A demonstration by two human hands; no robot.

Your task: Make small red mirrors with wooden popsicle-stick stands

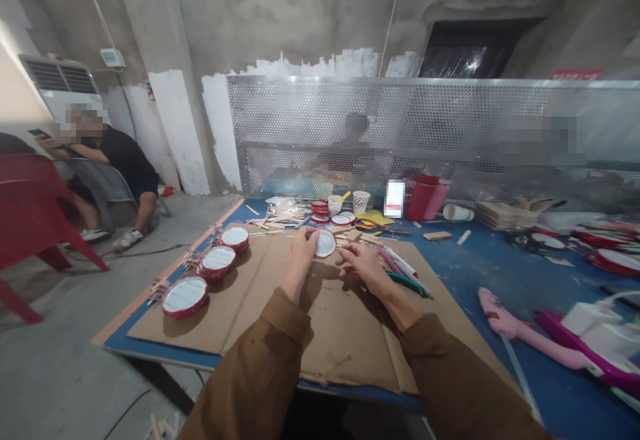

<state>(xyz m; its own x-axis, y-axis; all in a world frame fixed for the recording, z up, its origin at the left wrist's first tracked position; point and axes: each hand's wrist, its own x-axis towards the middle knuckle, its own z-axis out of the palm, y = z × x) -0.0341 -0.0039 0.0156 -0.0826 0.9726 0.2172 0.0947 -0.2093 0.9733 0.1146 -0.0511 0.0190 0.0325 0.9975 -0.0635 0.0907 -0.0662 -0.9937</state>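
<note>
So on my feed I've got the left hand (303, 255) with its grip clamped on a white disc (326, 243) with a red rim, held up over the far part of a cardboard sheet (357, 350) on the blue counter (463, 280). The right hand (366, 265) is just beside the disc's right edge, fingers bent. Can't tell from my end if that grip is together on something thin or slightly apart, too small to make out.

I can see three other red-rimmed discs (217, 262) in a row on the left of the cardboard, wooden bits poking out on their left sides. Behind the hands there's a scatter of wooden sticks (287, 216), plus a paper cup (361, 201) and a lit phone (395, 198) standing upright. Over on the right I spot a pink glue gun (530, 340) lying on the counter.
</note>
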